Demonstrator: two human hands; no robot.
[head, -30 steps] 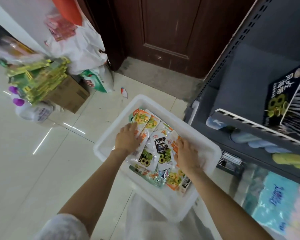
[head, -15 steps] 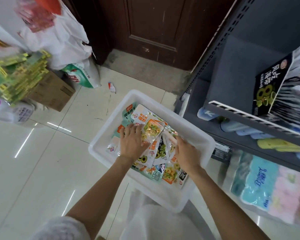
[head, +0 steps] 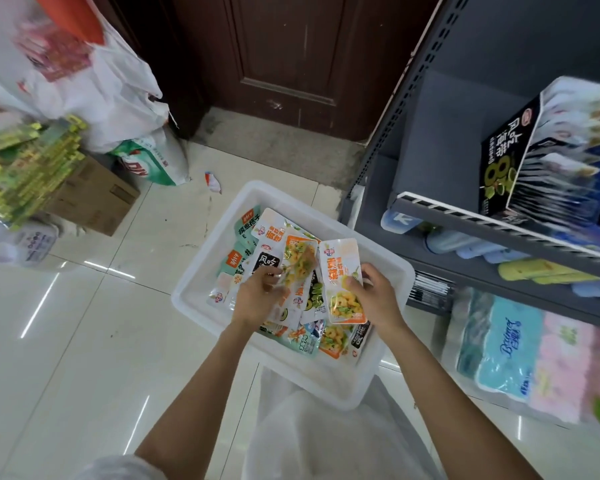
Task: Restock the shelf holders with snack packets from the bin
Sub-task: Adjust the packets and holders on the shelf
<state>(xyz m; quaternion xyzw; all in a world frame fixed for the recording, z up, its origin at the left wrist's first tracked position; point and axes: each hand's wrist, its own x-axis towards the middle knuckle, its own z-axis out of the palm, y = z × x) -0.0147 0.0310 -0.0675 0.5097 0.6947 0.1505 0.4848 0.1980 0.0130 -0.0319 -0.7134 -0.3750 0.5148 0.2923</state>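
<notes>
Snack packets [head: 281, 271] are heaped loose in the white bin [head: 368, 379] on the floor tiles, just left of the grey shelf unit [head: 440, 233]. Both your forearms reach down and forward into the bin. Your right hand [head: 374, 299] is knuckles-up, thumb and fingers pinching an orange-and-white packet [head: 342, 282] along its right edge. That packet is lifted over the pile, long axis running pretty much away from you, logo end at the far side, clear window end nearest you, face up. Your left hand [head: 257, 299] has its fingers curled round a few packets, top one an orange-topped packet [head: 297, 265], blurry, tilted a bit right, also lengthwise away from you. Up on the shelf, the black display box [head: 503, 157] sits leaning, packed with packets standing on edge.
</notes>
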